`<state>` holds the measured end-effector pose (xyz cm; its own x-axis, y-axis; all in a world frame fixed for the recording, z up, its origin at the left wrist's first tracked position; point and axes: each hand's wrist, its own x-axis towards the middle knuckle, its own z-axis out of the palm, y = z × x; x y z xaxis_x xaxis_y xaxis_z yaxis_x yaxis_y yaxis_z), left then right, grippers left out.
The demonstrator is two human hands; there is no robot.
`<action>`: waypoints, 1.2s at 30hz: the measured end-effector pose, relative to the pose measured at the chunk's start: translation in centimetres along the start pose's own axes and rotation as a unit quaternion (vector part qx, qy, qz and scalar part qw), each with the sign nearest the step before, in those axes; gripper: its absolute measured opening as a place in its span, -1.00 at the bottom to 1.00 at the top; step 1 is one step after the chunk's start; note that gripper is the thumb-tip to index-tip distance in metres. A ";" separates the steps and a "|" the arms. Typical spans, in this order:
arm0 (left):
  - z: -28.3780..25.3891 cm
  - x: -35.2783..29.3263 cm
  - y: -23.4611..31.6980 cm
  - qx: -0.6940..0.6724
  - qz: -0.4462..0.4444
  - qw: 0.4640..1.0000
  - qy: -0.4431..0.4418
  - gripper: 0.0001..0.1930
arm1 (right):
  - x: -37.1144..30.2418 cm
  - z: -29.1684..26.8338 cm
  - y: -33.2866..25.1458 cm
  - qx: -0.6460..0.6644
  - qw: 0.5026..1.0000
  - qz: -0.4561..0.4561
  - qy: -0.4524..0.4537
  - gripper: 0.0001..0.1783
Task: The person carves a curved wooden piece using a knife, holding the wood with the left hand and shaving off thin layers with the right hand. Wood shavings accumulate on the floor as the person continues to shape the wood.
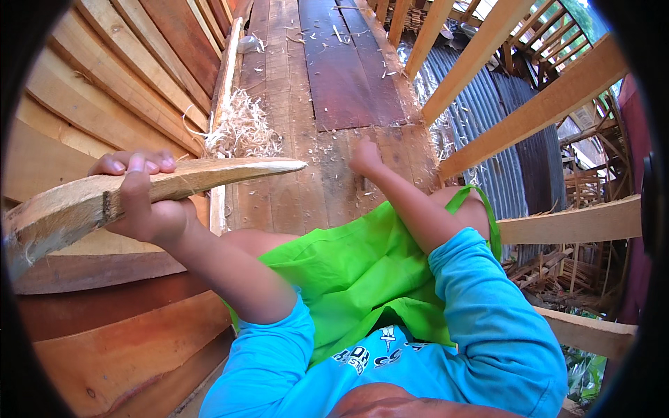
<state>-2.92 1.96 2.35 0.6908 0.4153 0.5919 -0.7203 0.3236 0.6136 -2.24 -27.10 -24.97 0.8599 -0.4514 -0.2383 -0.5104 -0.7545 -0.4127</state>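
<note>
Wooden piece runs from the left edge of the frame toward the centre, raised over the lap, its pale, tapered tip pointing right. The left hand grasps it, fingers over the top and thumb across the near side. Below, at bottom centre, are the blue shirt and green apron. The right hand, near the middle of the frame, looks curled and well apart from the wood; I cannot tell whether it grips anything.

As far as I can judge, the shaping is partly done: the tip narrows to a smooth, light face, while the thick end at left looks rougher, with a dark mark near the thumb. Trimming along that end may be what is left, though its far part is cut off by the frame.

Counted: one wooden piece, two hands, one apron. Beyond them, on the plank floor, lies one main heap of shavings, upper left of centre, its curls too many to count. Farther up come one dark panel and one small translucent object. At right stand at least five railing slats, with corrugated sheets past them.
</note>
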 end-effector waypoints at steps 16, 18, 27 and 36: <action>-0.3 0.2 0.3 -0.049 -0.034 0.998 -0.020 -0.83 | -0.6 1.0 -0.1 -0.051 0.995 0.056 0.069 -0.81; -0.6 0.3 0.4 -0.045 -0.036 0.998 -0.016 -0.83 | -0.7 1.1 -0.5 -0.042 0.994 0.044 0.086 -0.80; -0.4 0.4 0.6 -0.088 -0.045 0.995 -0.002 -0.79 | -1.1 3.6 -2.5 0.033 0.993 0.044 0.107 -0.84; -1.9 0.9 1.9 -0.021 -0.027 0.999 -0.029 -0.83 | -0.2 8.5 -8.8 0.195 0.961 -0.186 -0.063 -0.88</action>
<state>-3.84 4.54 3.07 0.7306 0.3463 0.5884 -0.6827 0.3802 0.6240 2.12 -16.31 -28.78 0.9890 -0.1044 -0.1047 -0.1467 -0.6062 -0.7817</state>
